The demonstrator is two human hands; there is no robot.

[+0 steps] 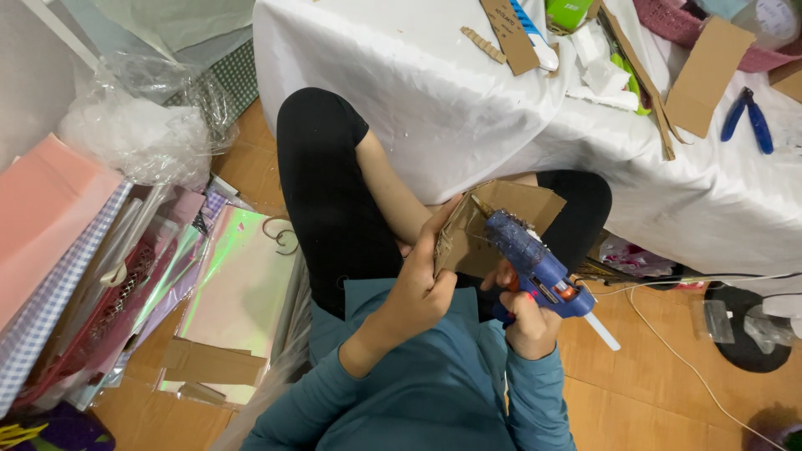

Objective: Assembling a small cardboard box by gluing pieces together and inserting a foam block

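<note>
Small green box [568, 12] at table's top edge, partly cut off

Matt brown corrugated cardboard [493, 230] is seen; the glue gun [539, 271] is glossy blue plastic; the tablecloth [401, 92] is white satiny cloth.

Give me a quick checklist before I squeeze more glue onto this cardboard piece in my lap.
1. Left hand grips the cardboard piece: ok.
2. Right hand holds the blue glue gun: ok.
3. Nozzle touching the cardboard: cannot tell, though close.
4. Glue stick loaded at the gun's back: ok.
5. Left fingers away from nozzle: ok.
6. Cord free on the floor: ok.
</note>
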